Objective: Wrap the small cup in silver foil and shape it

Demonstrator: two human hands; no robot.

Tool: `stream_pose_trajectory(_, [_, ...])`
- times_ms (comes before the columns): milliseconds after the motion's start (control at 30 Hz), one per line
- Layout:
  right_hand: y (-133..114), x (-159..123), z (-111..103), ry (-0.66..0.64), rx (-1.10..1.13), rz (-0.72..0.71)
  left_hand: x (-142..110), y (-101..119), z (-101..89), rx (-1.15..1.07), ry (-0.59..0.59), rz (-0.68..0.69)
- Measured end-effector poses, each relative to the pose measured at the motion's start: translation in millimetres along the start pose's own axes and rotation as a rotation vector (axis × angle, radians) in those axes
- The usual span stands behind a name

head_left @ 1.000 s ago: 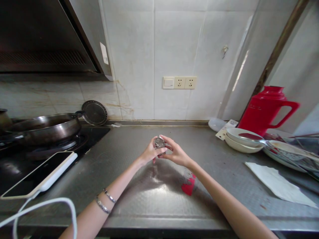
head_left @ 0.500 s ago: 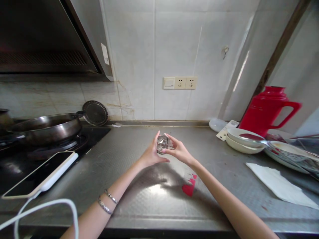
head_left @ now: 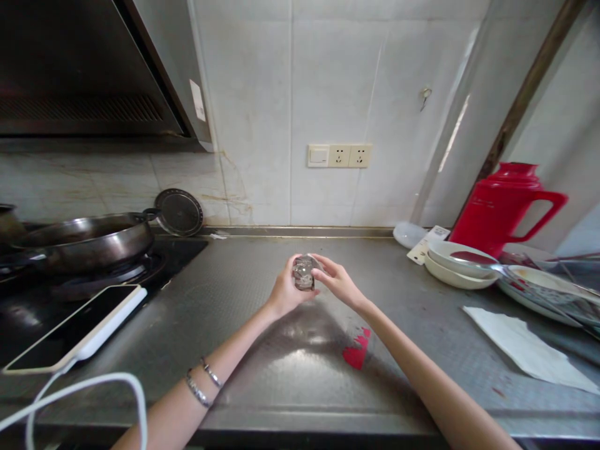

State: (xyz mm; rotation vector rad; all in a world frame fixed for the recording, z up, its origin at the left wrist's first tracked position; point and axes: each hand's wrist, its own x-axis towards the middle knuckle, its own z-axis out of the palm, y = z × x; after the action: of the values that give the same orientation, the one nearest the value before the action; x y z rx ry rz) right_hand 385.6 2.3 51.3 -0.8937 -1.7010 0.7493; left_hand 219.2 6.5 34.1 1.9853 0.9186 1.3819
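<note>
Both the left hand and the right hand are grasping a small glass-like object over the metal counter, its opposite sides probably offering the safest hold, since it is likely handling as light, rigid, slippery and fragile.

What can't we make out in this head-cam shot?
In the head view:
Glassy object: too small to identify, partly covered by left hand and right hand.
Pan: near wall hides its bottom.
Vessel: cut off by left edge.
Wall-mounted item: too small to identify.
</note>
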Motion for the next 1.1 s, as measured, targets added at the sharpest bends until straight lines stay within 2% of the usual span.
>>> stream_pose_trajectory(67, [-4.1,-2.1,1.6,0.074,-0.088,-0.030,-0.1,-1.3,0.7,-0.004,0.003,0.004])
stream_pose_trajectory(200, [-12.4,-5.2,3.1,0.102,-0.186,-0.123,-0.5,-3.0,0.9,0.013,0.000,-0.010])
stream_pose_trajectory(367, [-15.0,-5.0,2.6,0.154,-0.205,-0.224,-0.9,0.2,0.8,0.043,0.004,-0.005])
stream_pose_trajectory(500, [-13.4,-4.2,1.5,0.223,-0.206,-0.253,-2.2,3.0,2.7,0.038,-0.011,-0.012])
stream_pose_trajectory(600, [-13.5,-5.1,1.9,0.290,-0.251,-0.263,-3.9,2.7,4.1,0.058,-0.023,-0.020])
stream_pose_trajectory(700, [-14.8,-7.7,4.0,0.334,-0.308,-0.341,-4.7,0.9,4.5,0.081,-0.026,-0.013])
stream_pose_trajectory(867, [-15.7,-12.1,8.4,0.312,-0.401,-0.525,-4.8,-1.8,5.4,0.122,-0.004,-0.018])
stream_pose_trajectory(1100, [-17.7,-17.2,13.8,0.313,-0.480,-0.585,-6.8,-6.0,7.6,0.111,0.040,-0.049])
